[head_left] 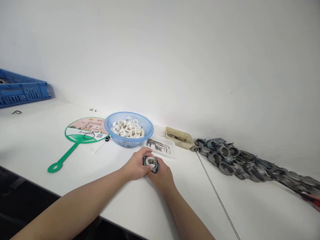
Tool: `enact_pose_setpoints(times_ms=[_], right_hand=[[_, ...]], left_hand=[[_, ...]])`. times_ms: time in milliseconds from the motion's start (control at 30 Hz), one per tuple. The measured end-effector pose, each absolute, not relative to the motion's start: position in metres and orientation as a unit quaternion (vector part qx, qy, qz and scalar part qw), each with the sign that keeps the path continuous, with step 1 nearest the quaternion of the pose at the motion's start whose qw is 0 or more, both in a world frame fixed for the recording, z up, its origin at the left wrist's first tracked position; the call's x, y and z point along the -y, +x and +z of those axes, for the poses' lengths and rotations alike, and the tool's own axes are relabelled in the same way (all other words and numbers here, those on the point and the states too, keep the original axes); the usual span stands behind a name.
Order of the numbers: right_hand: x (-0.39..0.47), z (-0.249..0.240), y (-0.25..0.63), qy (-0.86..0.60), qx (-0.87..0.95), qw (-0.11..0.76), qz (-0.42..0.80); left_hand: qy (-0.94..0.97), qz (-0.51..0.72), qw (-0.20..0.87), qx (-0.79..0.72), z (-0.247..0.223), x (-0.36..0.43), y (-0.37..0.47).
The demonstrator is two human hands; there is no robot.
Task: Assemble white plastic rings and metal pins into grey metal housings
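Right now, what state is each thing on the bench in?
Round metal part: held in both hands.
Left hand: gripping the part.
Right hand: gripping the part.
Blue basket: upright, holding white rings.
Beige tray: open.
Green fan: lying flat.
Grey housings: heaped along the wall.

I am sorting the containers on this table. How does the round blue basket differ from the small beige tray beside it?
The blue basket is round, perforated and heaped with white rings; the beige tray is rectangular, solid-walled, shallow, and holds a few thin dark metal pieces. The basket is clearly larger. Both stand open on the white table near the wall.
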State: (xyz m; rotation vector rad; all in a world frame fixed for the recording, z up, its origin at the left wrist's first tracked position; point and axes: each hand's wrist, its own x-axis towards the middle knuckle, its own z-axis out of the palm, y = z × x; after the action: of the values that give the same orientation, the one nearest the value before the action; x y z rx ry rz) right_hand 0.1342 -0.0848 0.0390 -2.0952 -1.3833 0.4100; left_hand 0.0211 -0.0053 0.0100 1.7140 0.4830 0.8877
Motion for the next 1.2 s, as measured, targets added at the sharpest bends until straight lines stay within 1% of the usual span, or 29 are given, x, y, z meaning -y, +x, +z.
enact_pose_setpoints(times_ms=[300, 600, 733, 933, 1000, 1133, 1200], right_hand=[[0.084, 0.041, 0.133, -0.784, 0.517, 0.3, 0.166], [0.084, 0.039, 0.138, -0.771, 0.534, 0.303, 0.17], [0.085, 0.032, 0.148, -0.742, 0.555, 0.324, 0.192], [0.09, 0.015, 0.168, -0.702, 0.562, 0.381, 0.216], [0.093, 0.013, 0.171, -0.688, 0.551, 0.424, 0.209], [0.098, 0.013, 0.176, -0.682, 0.457, 0.55, 0.156], [0.098, 0.017, 0.18, -0.697, 0.407, 0.577, 0.121]], left_hand=[[0.678, 0.368, 0.605, -0.197, 0.006, 0.0, 0.024], [0.654, 0.368, 0.629, -0.204, 0.006, 0.0, 0.026], [0.649, 0.368, 0.635, -0.2, 0.005, -0.002, 0.026], [0.656, 0.371, 0.627, -0.197, 0.003, -0.003, 0.026], [0.654, 0.369, 0.63, -0.2, 0.003, -0.003, 0.026], [0.64, 0.366, 0.644, -0.205, 0.005, 0.0, 0.027], [0.632, 0.364, 0.651, -0.21, 0.006, 0.001, 0.027]])
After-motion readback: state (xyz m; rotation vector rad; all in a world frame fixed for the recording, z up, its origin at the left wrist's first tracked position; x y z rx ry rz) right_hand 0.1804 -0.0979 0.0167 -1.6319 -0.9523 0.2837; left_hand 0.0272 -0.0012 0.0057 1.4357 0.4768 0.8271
